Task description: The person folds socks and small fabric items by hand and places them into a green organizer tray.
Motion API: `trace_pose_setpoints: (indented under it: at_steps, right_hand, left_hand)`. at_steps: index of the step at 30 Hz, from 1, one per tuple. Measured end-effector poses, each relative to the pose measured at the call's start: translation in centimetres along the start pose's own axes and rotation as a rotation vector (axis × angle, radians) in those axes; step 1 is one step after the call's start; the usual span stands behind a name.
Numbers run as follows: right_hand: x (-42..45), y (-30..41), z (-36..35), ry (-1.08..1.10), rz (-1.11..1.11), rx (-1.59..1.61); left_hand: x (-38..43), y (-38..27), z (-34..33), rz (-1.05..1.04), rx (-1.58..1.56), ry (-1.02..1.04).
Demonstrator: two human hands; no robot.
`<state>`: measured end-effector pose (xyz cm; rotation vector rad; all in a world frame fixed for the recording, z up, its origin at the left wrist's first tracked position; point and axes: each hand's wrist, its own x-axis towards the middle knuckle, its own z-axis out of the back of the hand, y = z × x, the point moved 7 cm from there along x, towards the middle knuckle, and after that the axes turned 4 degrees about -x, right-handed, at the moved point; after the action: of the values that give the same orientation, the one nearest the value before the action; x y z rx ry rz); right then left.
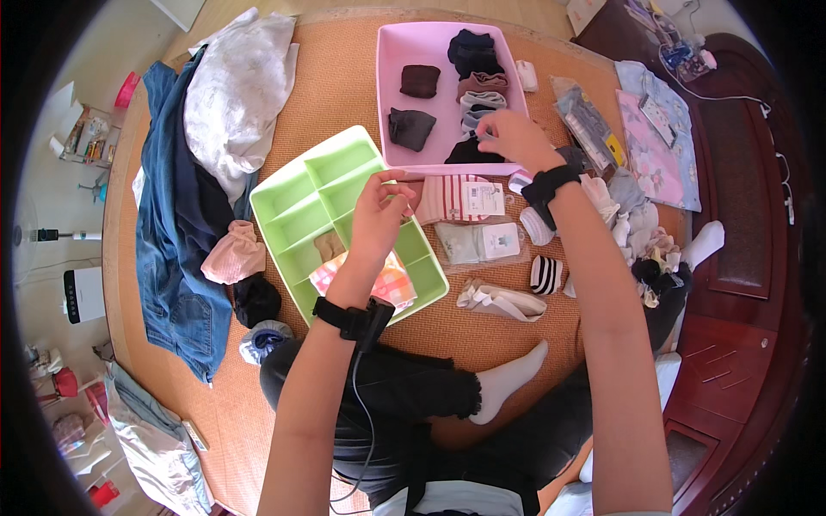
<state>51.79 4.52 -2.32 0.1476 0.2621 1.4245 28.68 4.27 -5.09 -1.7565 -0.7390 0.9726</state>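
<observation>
My left hand [381, 219] hovers over the light green divided tray [352, 138], its fingers loosely bent and apart with nothing visible in them. Inside that tray lie a brown folded item [330, 246] and a pink-and-orange checked cloth [401, 284]. At the near right corner of the pink bin [426, 45], my right hand [516, 142] has its fingertips at a black folded sock [471, 153]; whether they grip it is unclear. Farther along the bin's right side is a row of rolled socks, including grey-and-white [483, 100] and brown [481, 84] ones. A dark brown bundle [420, 81] and a charcoal bundle [412, 129] sit apart on the left.
Packaged striped socks [445, 198] and pale packaged socks [461, 244] lie before me, near a black-and-white striped roll [546, 275] and beige footwear liners [500, 300]. Jeans [161, 284] and a white cloth bundle [239, 97] are left. A sock pile [635, 213] is right.
</observation>
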Motion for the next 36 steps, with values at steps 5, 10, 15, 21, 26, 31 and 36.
trace_pose_setpoints:
  at_steps: [5, 10, 15, 21, 26, 31, 36]
  right_hand:
    - [-0.1, -0.4, -2.9, -0.046, 0.019, -0.114]
    - [1.6, -2.2, -2.0, -0.2, -0.006, 0.49]
    - [2.0, -1.0, -0.9, -0.11, -0.108, 0.847]
    - [1.5, 0.9, 0.2, -0.075, -0.065, 0.827]
    - [2.1, 1.0, 0.1, -0.108, 0.011, 0.825]
    - [2.9, 0.9, -0.3, -0.131, 0.082, 0.834]
    - [2.9, -0.9, -0.7, -0.16, 0.038, 0.707]
  left_hand:
    - [-0.2, 0.1, -0.1, 0.011, 0.009, -0.013]
    - [0.0, 0.1, 0.4, -0.005, -0.041, -0.009]
    - [-0.1, 0.2, 0.5, 0.016, -0.043, -0.029]
    - [-0.1, 0.1, 0.4, 0.004, -0.058, -0.013]
    - [-0.2, 0.2, 0.5, 0.018, -0.059, -0.013]
    - [-0.1, 0.4, 0.6, 0.029, -0.056, -0.016]
    - [-0.2, 0.3, 0.5, 0.039, -0.107, -0.012]
